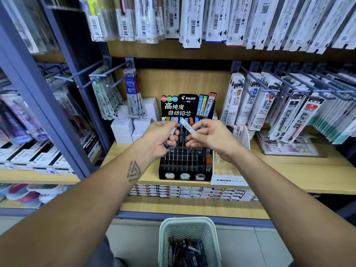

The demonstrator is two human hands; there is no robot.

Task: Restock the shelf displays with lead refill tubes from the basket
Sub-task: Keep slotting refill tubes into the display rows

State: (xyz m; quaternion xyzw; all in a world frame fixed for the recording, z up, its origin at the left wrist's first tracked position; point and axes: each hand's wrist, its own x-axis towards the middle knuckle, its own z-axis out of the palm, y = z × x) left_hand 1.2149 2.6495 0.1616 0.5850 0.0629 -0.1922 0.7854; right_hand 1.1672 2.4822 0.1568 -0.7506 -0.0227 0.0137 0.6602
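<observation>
Clear plastic with a white label: that is the lead refill tube (187,127) pinched between the thumb and fingers (194,135) of the right hand (213,140), held tilted in the air just in front of the black Pilot display rack (185,151). The left hand (160,138), at nine o'clock from the tube, has its fingers curled round a small bundle of further tubes (170,140), blue and dark ends showing below the palm. The two hands are close together, and the single tube looks to have been drawn from the bundle, though whether the left thumb touches it I cannot tell.

The rack stands on the wooden shelf (279,170). Its upper rows, at twelve o'clock from the hands, hold orange and blue caps; many of the slots in the lower rows look empty, with a few orange tubes at the four o'clock corner. At six o'clock, down on the floor, the pale mesh basket (189,228) still holds a heap of tubes.

The step in hand appears to be sorting: one tube singled out and perhaps being read for grade. Restocking seems far from finished. Next, the tube probably needs turning upright and lowering into a matching free slot, which calls for a steady, narrow aim between the dividers.
</observation>
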